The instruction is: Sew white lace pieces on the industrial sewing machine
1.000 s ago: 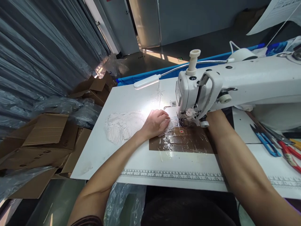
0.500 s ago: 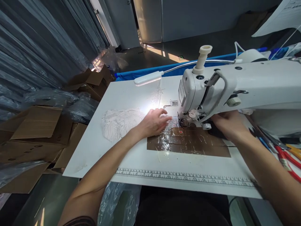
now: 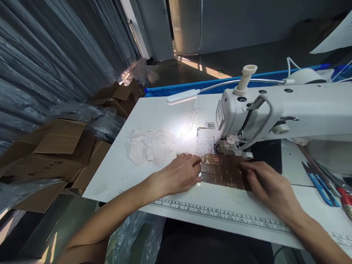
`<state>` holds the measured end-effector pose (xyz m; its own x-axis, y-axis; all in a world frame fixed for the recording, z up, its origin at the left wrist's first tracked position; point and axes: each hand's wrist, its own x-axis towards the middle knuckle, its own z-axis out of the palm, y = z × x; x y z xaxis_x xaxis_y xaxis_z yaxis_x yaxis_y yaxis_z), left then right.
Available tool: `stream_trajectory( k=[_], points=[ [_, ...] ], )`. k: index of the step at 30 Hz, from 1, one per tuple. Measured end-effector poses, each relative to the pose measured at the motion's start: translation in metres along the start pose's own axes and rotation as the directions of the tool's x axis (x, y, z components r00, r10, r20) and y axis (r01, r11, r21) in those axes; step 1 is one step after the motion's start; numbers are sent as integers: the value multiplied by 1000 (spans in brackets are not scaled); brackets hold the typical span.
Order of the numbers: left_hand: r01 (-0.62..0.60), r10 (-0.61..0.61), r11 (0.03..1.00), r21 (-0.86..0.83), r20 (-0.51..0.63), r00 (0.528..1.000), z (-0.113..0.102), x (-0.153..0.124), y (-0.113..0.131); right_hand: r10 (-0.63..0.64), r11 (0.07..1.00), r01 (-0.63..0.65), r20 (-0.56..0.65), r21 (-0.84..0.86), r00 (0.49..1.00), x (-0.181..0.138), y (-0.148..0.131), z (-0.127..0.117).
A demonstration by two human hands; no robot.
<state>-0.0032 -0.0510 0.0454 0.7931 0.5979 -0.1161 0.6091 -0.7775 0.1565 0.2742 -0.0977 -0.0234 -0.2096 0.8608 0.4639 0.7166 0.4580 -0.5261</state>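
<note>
My left hand (image 3: 181, 172) is over the left end of a shiny brown sheet (image 3: 225, 170), its fingers curled down and together. What lies under its fingertips is hidden. At the sheet's right end is my right hand (image 3: 269, 189), with thumb and forefinger closed in a pinch whose contents I cannot make out. White lace trim (image 3: 152, 146) lies gathered left of the sewing machine (image 3: 231, 113) and stretches toward its presser foot (image 3: 218, 148). A strong lamp glare washes out part of the lace.
A lamp (image 3: 183, 96) on a bendable neck hangs over the white table (image 3: 118, 176). Blue-handled scissors (image 3: 323, 187) and other tools lie at the right. A printed ruler (image 3: 220, 214) runs along the front edge. Cardboard boxes (image 3: 63, 154) stand on the left.
My right hand has come out from beside the machine head toward me, onto the brown sheet's right end. My left hand has moved from the lace nearer to me, and its fingers have curled. The view has shifted.
</note>
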Motion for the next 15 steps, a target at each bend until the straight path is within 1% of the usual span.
stream_trajectory(
  k=[3, 5, 7, 8, 10, 12, 15],
  points=[
    [-60, 55, 997, -52, -95, 994, 17, 5, 4, -29, 998, 26, -41, -63, 999, -1, 2, 3],
    [-54, 45, 996, -67, -128, 991, 23, 13, 3, -20, 990, 6, -105, -140, 994, -3, 7, -3],
    [-23, 14, 997, -67, -141, 990, 26, 22, 0, -4, 966, -47, -195, -255, 981, -7, 16, -14],
    [-9, -1, 998, -67, -141, 990, 27, 26, -2, 4, 944, -82, -237, -319, 972, -10, 23, -21],
    [4, -14, 998, -69, -141, 990, 30, 32, -4, 27, 887, -150, -275, -437, 961, -19, 37, -33],
    [6, -18, 997, -76, -158, 987, 34, 35, -6, 72, 815, -212, -269, -539, 961, -29, 50, -41],
    [6, -24, 996, -92, -200, 979, 40, 36, -7, 173, 692, -304, -259, -655, 950, -41, 61, -44]
  ],
)
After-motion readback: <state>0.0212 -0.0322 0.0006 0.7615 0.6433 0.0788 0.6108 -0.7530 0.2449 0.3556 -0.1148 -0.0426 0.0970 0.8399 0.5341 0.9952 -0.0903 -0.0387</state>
